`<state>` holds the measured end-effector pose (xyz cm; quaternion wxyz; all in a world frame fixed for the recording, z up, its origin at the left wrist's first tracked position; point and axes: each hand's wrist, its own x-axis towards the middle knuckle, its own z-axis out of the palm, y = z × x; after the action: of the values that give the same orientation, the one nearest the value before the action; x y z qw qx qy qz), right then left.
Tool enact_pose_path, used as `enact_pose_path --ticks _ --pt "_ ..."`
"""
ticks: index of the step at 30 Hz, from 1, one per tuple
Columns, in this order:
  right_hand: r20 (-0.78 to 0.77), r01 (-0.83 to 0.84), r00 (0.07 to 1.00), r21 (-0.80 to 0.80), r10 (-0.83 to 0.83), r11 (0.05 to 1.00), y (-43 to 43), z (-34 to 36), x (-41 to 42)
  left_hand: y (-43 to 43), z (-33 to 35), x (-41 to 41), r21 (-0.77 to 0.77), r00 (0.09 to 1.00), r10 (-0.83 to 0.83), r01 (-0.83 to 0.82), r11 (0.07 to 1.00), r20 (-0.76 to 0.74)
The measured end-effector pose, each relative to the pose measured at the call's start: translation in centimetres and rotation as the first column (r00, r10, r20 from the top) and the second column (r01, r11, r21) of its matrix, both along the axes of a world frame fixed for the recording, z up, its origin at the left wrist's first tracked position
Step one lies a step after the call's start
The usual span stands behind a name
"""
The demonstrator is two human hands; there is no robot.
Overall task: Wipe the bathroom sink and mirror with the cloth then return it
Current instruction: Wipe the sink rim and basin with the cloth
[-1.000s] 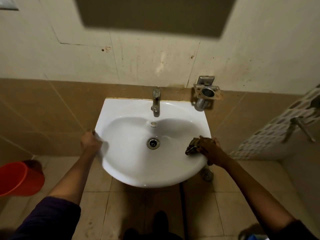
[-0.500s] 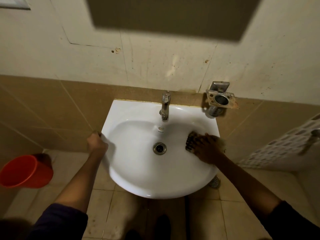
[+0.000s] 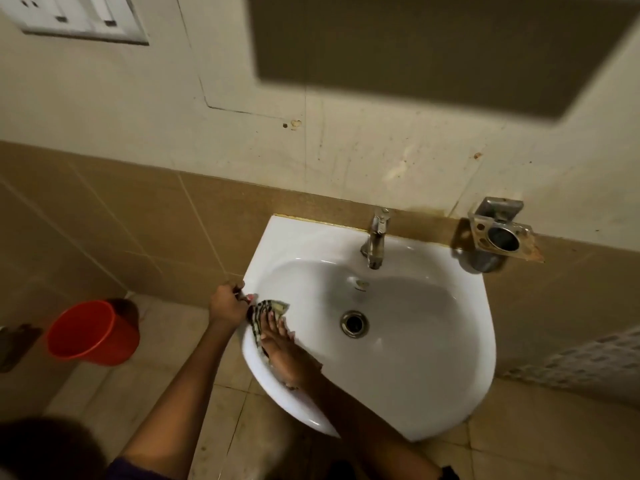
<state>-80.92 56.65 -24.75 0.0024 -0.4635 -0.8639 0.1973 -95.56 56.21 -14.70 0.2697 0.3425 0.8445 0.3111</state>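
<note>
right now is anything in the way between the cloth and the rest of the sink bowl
Nothing visible. The right hand presses the cloth on the left rim of the sink, and its bowl across to the drain is bare. The left hand grips the rim beside it.

The sink (image 3: 433, 393) is white, the cloth (image 3: 265, 311) has dark and light stripes, the bucket (image 3: 91, 332) is orange-red, the wall tiles (image 3: 104, 216) are brown.

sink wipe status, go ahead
Left hand grips sink rim. Right hand flat, presses cloth on left inner wall. Tap well apart from cloth.
</note>
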Motion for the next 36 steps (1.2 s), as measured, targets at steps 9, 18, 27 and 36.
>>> enact_pose_path --ticks 9,18,27,36 --pt "-0.047 0.404 0.913 -0.051 -0.406 0.913 5.5 -2.2 -2.3 -0.2 -0.8 0.2 -0.035 0.999 -0.032 0.031 0.999 -0.034" --pt "-0.229 0.42 0.866 -0.148 -0.444 0.895 4.6 -2.0 -5.1 -0.3 0.2 0.0 -0.041 0.992 -0.12 0.121 0.992 0.022" --pt "-0.318 -0.16 0.939 -0.057 0.134 0.985 2.2 -1.0 -1.5 0.8 0.9 2.5 -0.132 0.982 -0.048 0.024 0.991 -0.18" --pt "-0.029 0.519 0.851 -0.094 -0.524 0.849 5.2 -2.9 0.6 0.1 0.9 2.1 -0.169 0.974 -0.06 0.023 0.985 -0.217"
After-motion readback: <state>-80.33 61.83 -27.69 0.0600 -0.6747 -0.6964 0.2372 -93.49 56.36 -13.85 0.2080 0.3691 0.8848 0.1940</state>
